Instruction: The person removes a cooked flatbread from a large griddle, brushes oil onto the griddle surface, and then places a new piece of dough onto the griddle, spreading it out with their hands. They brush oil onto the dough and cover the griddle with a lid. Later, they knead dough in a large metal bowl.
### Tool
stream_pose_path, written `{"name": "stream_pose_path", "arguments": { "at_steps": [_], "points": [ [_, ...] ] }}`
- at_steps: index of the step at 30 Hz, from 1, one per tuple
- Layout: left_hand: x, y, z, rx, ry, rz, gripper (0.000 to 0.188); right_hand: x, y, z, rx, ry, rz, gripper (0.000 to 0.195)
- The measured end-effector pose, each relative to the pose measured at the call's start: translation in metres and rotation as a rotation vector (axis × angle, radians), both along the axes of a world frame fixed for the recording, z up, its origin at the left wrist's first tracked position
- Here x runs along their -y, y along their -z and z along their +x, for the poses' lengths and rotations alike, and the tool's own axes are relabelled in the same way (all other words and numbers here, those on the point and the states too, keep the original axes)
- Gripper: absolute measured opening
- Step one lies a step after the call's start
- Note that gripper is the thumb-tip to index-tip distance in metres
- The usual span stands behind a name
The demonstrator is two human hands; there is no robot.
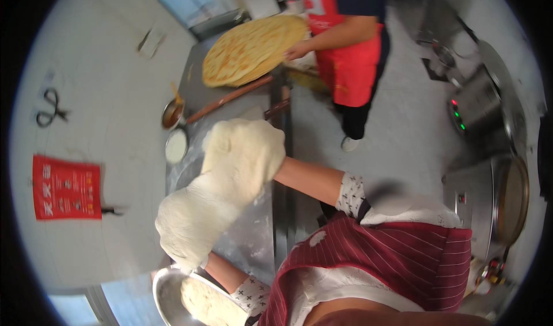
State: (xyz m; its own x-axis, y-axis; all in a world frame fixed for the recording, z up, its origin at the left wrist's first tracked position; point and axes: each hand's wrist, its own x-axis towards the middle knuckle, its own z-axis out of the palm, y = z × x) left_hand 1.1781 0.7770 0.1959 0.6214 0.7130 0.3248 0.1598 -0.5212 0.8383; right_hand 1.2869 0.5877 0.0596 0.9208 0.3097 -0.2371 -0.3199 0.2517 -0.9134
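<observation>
A thick sheet of pale raw dough [220, 183] hangs raised above the floured metal worktop [248, 235], draped over both my hands. My left hand is hidden beneath its lower end, and only the wrist [212, 263] shows. The upper end covers my right hand, whose wrist [283, 169] comes out at the side. How the fingers lie under the dough cannot be seen. Below my left forearm stands an oval metal basin [166, 289] with more dough [207, 302] in it. Past the upper end of the sheet lies a wooden rolling pin [229, 100].
A co-worker in a red apron [354, 67] touches the edge of large browned flatbreads [255, 49]. By the wall sit a bowl of brown sauce [173, 113] with a brush and a bowl of white contents [176, 146]. Scissors [52, 108] and a red pouch [67, 187] hang there.
</observation>
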Motion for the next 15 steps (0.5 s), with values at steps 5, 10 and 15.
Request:
{"name": "stream_pose_path", "arguments": {
  "at_steps": [5,10,15],
  "points": [
    [0.1,-0.011,-0.006,0.009,0.31,-0.005,0.018,0.142,-0.01,-0.098,0.017,0.351,-0.106,0.033],
    [0.259,-0.013,-0.05,-0.058,0.791,0.046,0.017,0.276,-0.008,-0.269,-0.064,0.781,-0.238,0.033],
    [0.407,-0.013,-0.142,-0.084,1.258,0.124,0.017,0.364,-0.025,-0.438,-0.134,1.134,-0.476,0.032]
  ]
}}
